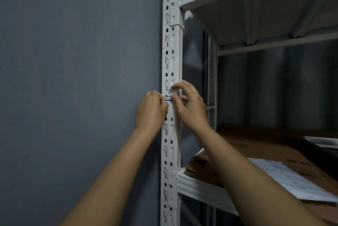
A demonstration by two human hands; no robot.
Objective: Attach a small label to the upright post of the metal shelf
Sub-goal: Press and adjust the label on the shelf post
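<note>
label (169,97) flat on post (172,57) | long axis horizontal | both hands pinching

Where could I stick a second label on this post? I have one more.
Bare post runs free above the hands up to the upper bracket, and below them down to the lower bracket. Around the label it's crowded: left hand, right hand.
</note>
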